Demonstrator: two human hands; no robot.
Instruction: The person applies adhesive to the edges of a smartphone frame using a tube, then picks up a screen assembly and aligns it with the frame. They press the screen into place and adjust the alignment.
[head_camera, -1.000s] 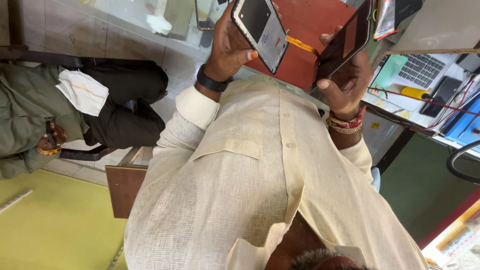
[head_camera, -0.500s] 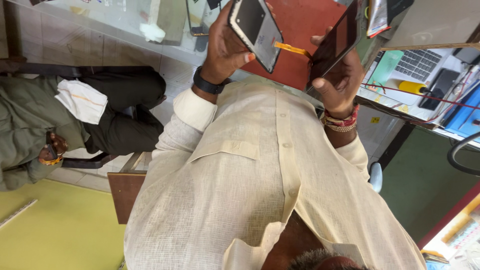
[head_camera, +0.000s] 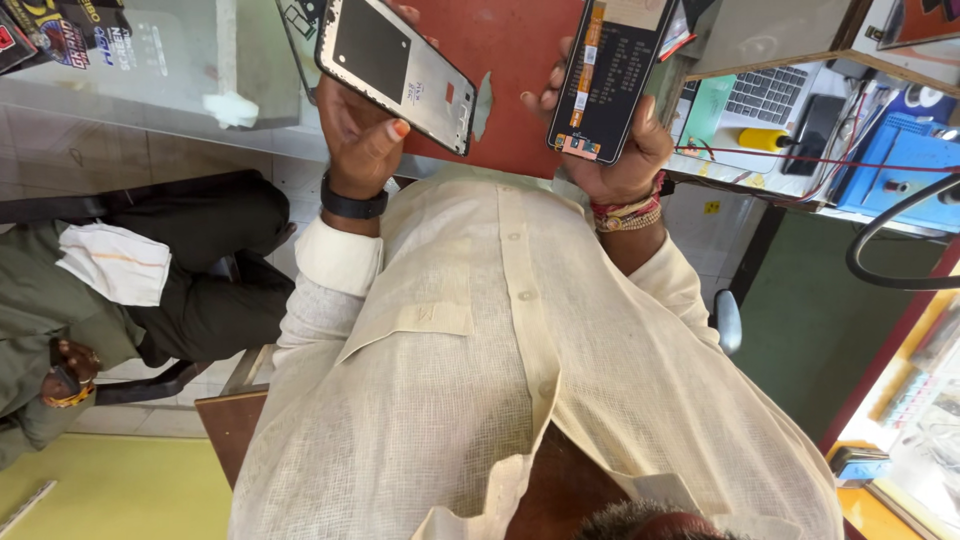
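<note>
Bright, even daylight, soft shadows, mild glare on the glass counter (head_camera: 150, 70), sharp centre, slight edge distortion

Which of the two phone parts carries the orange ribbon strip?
The dark display panel in the right hand; the pale phone frame in the left hand has a black rectangle but no orange strip.

Cream shirt (head_camera: 520, 380) — black wristband (head_camera: 353, 203).

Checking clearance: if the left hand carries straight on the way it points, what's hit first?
Left hand grips the frame; ahead, probably the red desktop, depth unclear. The screen in the right hand sits aside.
</note>
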